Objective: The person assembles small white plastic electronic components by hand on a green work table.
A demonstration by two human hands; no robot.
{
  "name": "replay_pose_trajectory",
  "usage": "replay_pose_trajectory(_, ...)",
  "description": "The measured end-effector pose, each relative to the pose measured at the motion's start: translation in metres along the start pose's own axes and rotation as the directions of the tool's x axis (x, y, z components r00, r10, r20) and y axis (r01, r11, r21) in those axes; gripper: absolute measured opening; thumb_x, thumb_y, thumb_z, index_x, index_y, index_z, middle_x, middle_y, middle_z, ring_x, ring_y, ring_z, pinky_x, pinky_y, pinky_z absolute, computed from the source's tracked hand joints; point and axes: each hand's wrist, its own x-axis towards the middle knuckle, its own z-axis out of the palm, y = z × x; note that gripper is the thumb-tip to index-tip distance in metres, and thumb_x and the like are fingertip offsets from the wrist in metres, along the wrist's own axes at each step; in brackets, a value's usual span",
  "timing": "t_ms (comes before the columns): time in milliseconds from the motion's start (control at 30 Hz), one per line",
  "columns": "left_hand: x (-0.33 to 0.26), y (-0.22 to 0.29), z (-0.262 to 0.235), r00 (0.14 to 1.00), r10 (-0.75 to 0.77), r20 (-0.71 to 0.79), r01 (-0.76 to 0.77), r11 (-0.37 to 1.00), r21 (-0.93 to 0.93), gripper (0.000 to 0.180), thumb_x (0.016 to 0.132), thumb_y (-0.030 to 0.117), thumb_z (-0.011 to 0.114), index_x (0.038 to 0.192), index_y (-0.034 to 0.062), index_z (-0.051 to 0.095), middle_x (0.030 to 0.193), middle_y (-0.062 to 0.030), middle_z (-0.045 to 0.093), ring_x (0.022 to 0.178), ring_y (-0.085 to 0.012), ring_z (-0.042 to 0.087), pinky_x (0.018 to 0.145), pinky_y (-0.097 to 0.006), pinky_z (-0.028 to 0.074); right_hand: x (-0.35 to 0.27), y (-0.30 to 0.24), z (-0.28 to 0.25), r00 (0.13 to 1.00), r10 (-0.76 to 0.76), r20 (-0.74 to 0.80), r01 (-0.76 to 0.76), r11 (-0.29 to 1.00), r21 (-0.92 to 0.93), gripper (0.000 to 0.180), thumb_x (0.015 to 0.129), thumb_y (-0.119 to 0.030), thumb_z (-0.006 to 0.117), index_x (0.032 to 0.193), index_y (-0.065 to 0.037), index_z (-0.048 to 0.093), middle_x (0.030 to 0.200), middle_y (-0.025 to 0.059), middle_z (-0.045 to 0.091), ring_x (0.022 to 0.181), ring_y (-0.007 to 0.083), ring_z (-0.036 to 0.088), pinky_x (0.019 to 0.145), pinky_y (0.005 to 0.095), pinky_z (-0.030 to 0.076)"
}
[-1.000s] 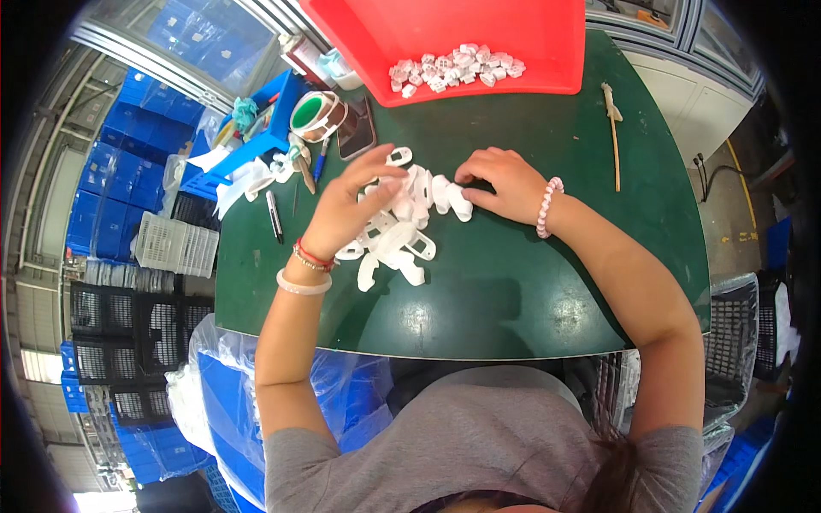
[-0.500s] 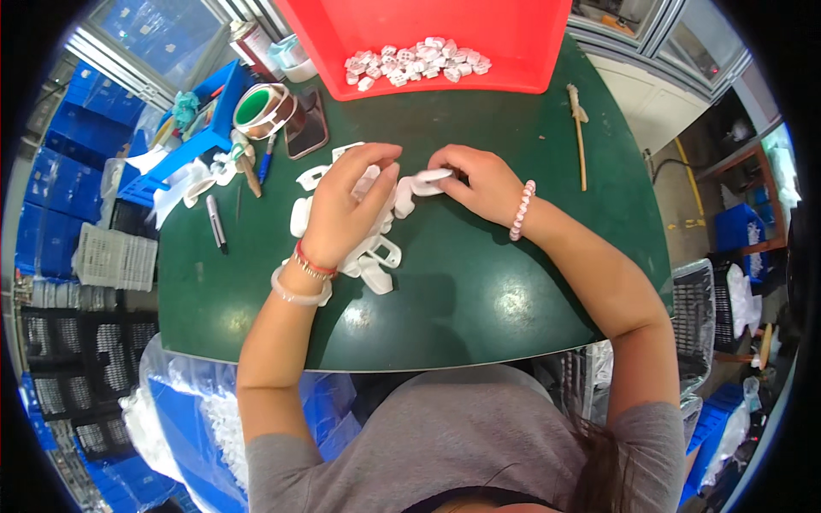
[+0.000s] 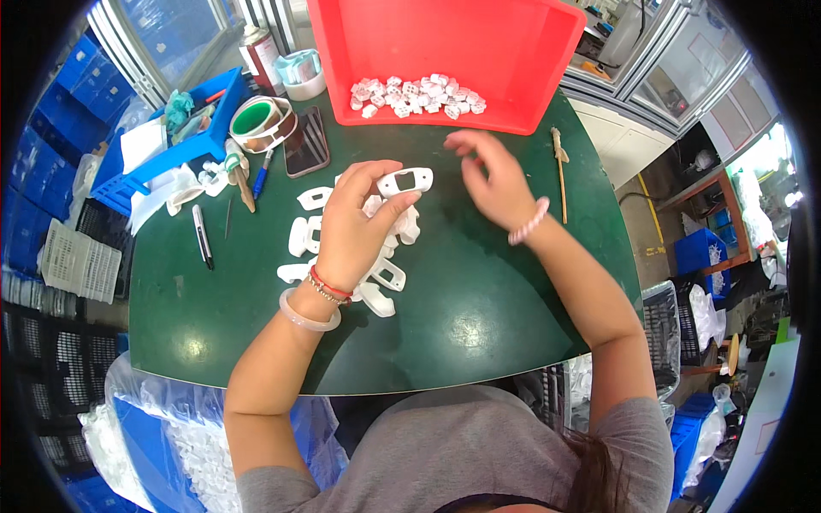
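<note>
Between the thumb and fingers of my left hand (image 3: 359, 218) is a white plastic housing (image 3: 405, 181) with a rectangular window. More white plastic parts (image 3: 374, 299) of similar shape lie on the green table around and beneath that hand, partly covered by it. My right hand (image 3: 494, 182) is raised over the table to the right, its fingers apart and holding nothing. Beyond both hands stands a red bin (image 3: 445, 51), tipped so its inside shows, with many small white pieces (image 3: 419, 97) in it.
At the back left are a phone (image 3: 306, 144), a tape roll (image 3: 259, 124), a spray can (image 3: 260, 58) and a blue tray (image 3: 184, 128) of odds and ends. A marker (image 3: 203, 237) lies at the left. A wooden stick (image 3: 562, 175) lies at the right. The table's curved edge (image 3: 410, 392) runs near my body.
The white housing has passed from my right hand to my left. My right hand has let go and its fingers have spread. The whole view has shifted slightly.
</note>
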Motion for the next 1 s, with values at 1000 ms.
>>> replay_pose_trajectory(1000, -0.017, 0.026, 0.012, 0.969, -0.163, 0.186, 0.244, 0.759, -0.604, 0.031, 0.088, 0.015, 0.054, 0.114, 0.0006, 0.044, 0.104, -0.0112, 0.058, 0.092, -0.0188, 0.059, 0.080, -0.029, 0.048, -0.034, -0.058, -0.019, 0.929, -0.358, -0.092, 0.321, 0.905, -0.279, 0.021, 0.072, -0.003, 0.067, 0.089, -0.003, 0.055, 0.079, 0.0086, 0.063, 0.067, 0.0229, 0.062, 0.055, 0.0294, 0.050)
